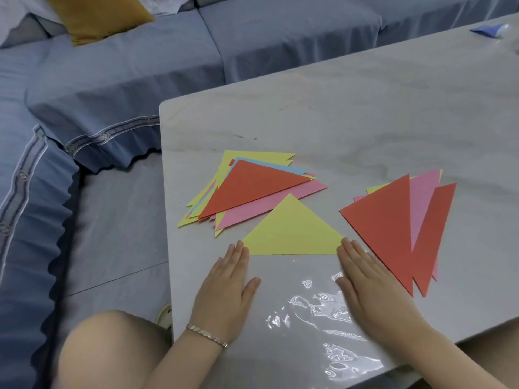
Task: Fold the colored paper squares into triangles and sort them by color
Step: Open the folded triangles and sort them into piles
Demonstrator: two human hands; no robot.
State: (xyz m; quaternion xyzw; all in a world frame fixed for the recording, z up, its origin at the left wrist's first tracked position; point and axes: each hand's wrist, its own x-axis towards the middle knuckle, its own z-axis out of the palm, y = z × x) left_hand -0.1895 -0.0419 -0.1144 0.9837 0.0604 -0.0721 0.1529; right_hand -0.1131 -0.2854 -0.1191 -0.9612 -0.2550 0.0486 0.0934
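A yellow paper triangle (292, 231) lies flat on the table, apex pointing away from me. My left hand (227, 287) rests flat, fingertips at the triangle's left corner. My right hand (368, 282) lies flat too, fingertips touching the right corner. Neither hand grips anything. Behind the triangle to the left sits a mixed pile of folded triangles (250, 189) with red on top and yellow, blue and pink beneath. To the right is a second pile (404, 223) of red and pink triangles with a little yellow showing behind.
The pale marble-look table (351, 113) has its left edge near my left hand. A clear plastic sleeve (323, 321) lies by the near edge. A blue object (490, 29) sits at the far right corner. A blue sofa (112, 80) with an ochre cushion lies beyond.
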